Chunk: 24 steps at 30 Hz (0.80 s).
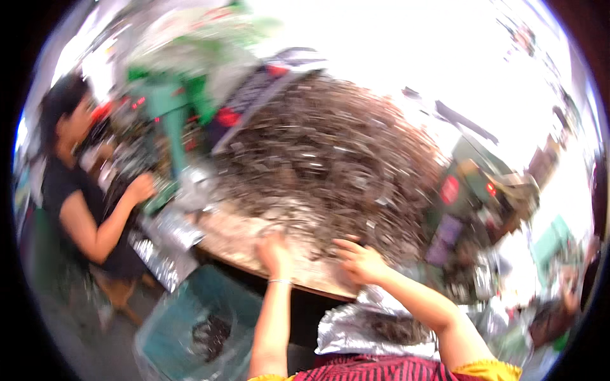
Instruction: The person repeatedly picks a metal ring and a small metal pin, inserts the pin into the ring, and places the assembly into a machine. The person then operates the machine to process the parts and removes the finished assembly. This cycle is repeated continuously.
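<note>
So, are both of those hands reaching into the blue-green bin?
No, the left hand and right hand are both at the table, by the big dark pile.

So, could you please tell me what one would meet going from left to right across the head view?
A co-worker in a dark top → a teal bin → the person's left hand → their right hand → a blurred purple thing → a blurred pale green thing.
</note>
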Available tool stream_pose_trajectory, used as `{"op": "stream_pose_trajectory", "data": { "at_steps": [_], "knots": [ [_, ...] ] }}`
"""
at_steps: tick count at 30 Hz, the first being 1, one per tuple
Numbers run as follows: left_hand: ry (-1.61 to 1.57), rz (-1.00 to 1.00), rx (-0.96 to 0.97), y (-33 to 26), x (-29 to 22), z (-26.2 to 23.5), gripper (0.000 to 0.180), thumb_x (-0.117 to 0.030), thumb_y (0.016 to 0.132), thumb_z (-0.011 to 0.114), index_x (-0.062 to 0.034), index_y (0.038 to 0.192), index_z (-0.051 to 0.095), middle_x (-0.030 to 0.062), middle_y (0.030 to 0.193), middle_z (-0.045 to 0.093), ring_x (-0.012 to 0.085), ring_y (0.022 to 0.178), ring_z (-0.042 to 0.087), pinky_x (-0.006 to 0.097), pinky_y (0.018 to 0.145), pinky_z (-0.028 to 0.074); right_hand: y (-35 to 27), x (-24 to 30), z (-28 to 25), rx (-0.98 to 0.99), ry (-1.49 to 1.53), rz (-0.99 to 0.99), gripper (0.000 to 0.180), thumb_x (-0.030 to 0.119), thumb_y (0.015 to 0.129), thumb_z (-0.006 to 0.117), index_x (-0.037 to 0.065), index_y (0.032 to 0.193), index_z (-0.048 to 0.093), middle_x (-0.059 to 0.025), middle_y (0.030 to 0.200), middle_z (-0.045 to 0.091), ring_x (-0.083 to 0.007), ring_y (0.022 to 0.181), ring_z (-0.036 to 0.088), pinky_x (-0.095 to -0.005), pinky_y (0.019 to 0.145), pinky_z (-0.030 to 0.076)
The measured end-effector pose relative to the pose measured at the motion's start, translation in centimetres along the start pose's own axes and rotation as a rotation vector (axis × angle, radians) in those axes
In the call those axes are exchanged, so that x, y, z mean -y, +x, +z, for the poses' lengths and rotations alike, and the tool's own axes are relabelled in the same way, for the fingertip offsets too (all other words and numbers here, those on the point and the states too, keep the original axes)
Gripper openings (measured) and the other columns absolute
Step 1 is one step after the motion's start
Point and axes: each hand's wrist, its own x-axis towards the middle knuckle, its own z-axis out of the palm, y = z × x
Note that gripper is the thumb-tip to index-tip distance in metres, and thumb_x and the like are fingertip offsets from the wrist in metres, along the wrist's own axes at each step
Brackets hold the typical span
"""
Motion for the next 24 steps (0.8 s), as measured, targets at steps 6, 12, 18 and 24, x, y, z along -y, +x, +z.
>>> {"op": "stream_pose_trajectory", "data": {
  "at_steps": [6,12,18,24],
  "knots": [
    [0.102,0.026,-0.285,1.4,3.5,0.3,0.025,-0.019,0.092,0.059,0.0038,0.101,0.062,0.0246,0.100,0.066,0.0427,0.093,0.061,0.047,0.083,0.047,-4.5,4.6,-1.4,-0.605,0.375,0.108,0.025,0.013,0.075,0.066,0.011,0.100,0.069,-0.0056,0.107,0.067,-0.0249,0.113,0.059,-0.0375,0.076,0.051],
    [0.121,0.048,-0.373,1.4,4.2,-1.0,0.026,-0.016,0.093,0.057,0.0046,0.107,0.065,0.0220,0.101,0.069,0.0390,0.092,0.064,0.044,0.082,0.049,-22.3,6.5,-2.9,-0.548,0.556,0.325,0.023,0.013,0.081,0.065,0.014,0.104,0.069,-0.0076,0.096,0.067,-0.0272,0.094,0.063,-0.0407,0.078,0.051],
    [-0.413,0.033,-0.398,2.6,-7.4,-7.8,0.035,-0.012,0.094,0.054,0.0053,0.123,0.061,0.0107,0.099,0.070,0.0164,0.075,0.061,0.029,0.070,0.051,-39.9,2.6,-4.4,-0.915,0.401,0.800,0.017,0.007,0.080,0.067,0.007,0.095,0.073,-0.0112,0.083,0.070,-0.0285,0.074,0.068,-0.0362,0.066,0.054],
    [-0.663,-0.108,0.141,-6.6,-17.2,-7.2,0.033,-0.015,0.085,0.062,-0.0051,0.117,0.067,0.0059,0.095,0.069,0.0069,0.061,0.055,0.015,0.048,0.033,-46.5,-1.7,-4.4,-1.094,0.389,1.334,0.028,0.010,0.082,0.069,0.002,0.109,0.069,-0.0151,0.100,0.070,-0.0283,0.091,0.066,-0.0380,0.085,0.050]
  ]
}}
